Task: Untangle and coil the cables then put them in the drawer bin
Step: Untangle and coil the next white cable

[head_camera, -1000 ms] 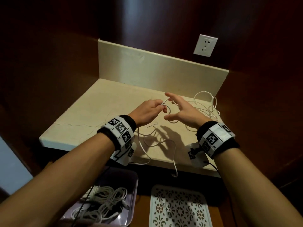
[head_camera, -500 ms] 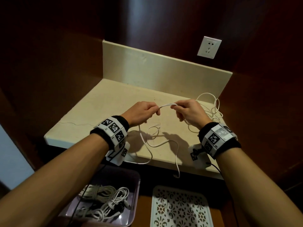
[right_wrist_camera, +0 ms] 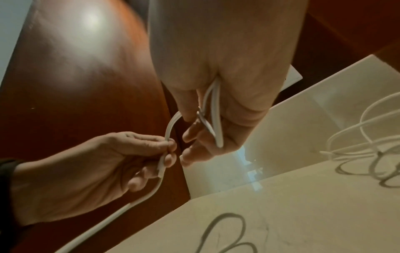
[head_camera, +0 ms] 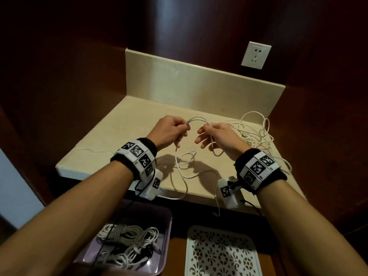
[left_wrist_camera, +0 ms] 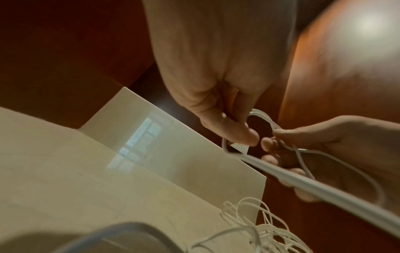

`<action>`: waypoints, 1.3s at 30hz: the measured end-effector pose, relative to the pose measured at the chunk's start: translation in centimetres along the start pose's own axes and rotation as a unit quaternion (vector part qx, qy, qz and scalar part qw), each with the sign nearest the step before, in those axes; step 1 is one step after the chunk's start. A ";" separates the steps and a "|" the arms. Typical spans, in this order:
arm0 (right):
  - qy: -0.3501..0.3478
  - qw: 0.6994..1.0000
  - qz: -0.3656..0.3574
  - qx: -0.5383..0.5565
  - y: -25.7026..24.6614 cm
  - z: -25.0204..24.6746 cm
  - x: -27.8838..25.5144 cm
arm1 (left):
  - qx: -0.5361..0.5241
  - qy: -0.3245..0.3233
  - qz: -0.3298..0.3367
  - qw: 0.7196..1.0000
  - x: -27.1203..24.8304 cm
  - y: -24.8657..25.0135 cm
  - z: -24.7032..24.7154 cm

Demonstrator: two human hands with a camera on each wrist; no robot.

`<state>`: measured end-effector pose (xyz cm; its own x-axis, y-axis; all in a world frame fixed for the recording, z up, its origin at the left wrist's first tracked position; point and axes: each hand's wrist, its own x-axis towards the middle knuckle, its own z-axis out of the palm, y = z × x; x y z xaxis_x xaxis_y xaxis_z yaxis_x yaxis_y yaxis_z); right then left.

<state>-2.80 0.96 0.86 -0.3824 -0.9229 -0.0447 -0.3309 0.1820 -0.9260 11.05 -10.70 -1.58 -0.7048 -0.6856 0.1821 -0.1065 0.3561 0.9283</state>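
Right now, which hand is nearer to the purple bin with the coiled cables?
Left. The left hand is raised over the countertop, roughly above the purple bin at lower left. The right hand is further right, nearer the white patterned tray.

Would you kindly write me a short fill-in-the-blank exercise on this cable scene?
1. Both hands hold a ____ cable above the counter.
2. A loose tangle lies on the counter near the ____ hand.
3. The coiled cables lie in the ____ bin below the left hand.

Missing words: white; right; purple
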 end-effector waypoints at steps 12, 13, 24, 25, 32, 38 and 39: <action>-0.131 0.966 0.164 0.152 1.3 2.9 0.4 | -0.048 0.042 0.047 0.997 0.3 0.1 0.0; -0.141 0.961 0.172 0.162 1.4 3.0 0.5 | -0.047 0.042 0.050 0.997 0.3 0.1 -0.1; -0.181 0.964 0.178 0.080 2.3 3.0 1.7 | 0.002 0.052 0.087 0.995 0.7 -0.1 -0.8; -0.174 0.971 0.163 0.027 2.2 2.7 1.7 | 0.018 0.052 0.092 0.994 0.7 -0.1 -0.9; -0.038 0.983 0.075 -0.162 2.0 0.5 1.8 | 0.201 0.049 0.117 0.971 0.7 -0.9 -2.0; -0.029 0.975 0.038 -0.217 1.9 -1.2 1.8 | 0.246 -0.006 0.088 0.965 0.8 -1.0 -2.1; -0.030 0.977 0.027 -0.207 1.8 -1.5 1.7 | 0.253 -0.015 0.085 0.964 0.7 -0.9 -2.2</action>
<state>-5.30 0.21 -0.34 -0.3625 -0.9239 -0.1222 -0.6375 0.3415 -0.6906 12.15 -12.89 -1.59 -0.7611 -0.5741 0.3019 -0.3104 0.7310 0.6077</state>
